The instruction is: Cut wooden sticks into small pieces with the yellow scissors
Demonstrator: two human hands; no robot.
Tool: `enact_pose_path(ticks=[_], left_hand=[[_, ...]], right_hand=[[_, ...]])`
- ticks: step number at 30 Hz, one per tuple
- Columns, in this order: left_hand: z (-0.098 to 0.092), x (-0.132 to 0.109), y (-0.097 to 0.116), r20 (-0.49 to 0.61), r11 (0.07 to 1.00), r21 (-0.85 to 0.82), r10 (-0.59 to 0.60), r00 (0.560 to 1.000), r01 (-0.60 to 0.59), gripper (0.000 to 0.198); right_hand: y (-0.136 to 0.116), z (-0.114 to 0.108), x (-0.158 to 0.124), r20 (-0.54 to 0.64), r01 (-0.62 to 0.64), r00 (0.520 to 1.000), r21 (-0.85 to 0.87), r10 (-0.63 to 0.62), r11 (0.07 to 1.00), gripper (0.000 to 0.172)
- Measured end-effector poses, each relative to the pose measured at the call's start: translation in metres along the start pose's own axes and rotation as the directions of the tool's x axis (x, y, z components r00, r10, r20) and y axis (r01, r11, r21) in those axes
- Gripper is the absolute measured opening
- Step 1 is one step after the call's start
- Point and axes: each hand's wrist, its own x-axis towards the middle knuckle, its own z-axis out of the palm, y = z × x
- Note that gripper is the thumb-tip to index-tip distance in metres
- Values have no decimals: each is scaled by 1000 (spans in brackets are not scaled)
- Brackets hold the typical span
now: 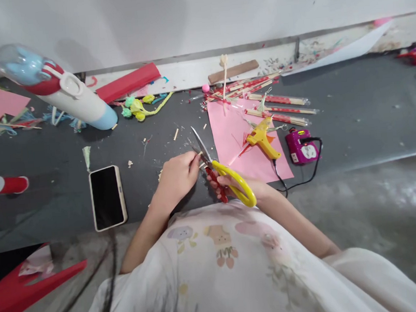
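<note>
My right hand (225,181) grips a pair of scissors (233,175) by a large yellow handle loop and a red grip beneath it. Whether the red part belongs to the scissors I cannot tell. The two blades stand apart and point away from me. My left hand (176,175) is closed in a pinch on a short thin wooden stick (199,155), which lies at the blades. Much of the stick is hidden by my fingers and the scissors. Short cut wooden pieces (176,134) lie on the dark table (149,154) beyond my left hand.
A pink sheet (224,135) bears a yellow glue gun (263,139), corded to a purple power box (302,146). Wrapped chopsticks (281,116) lie behind. A phone (107,199), a bottle (79,99), a red thread spool (14,185) and yellow yarn (139,108) are leftward.
</note>
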Motion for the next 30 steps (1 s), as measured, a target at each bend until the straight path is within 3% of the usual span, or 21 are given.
enact_pose_path(ticks=[12, 30], left_hand=[[-7, 6, -2, 74, 982, 188, -10, 997, -4, 36], [-11, 11, -1, 109, 969, 244, 1, 994, -28, 37]], right_hand=[[7, 6, 12, -26, -63, 997, 234, 71, 970, 41], [3, 12, 12, -94, -57, 993, 173, 74, 983, 48]])
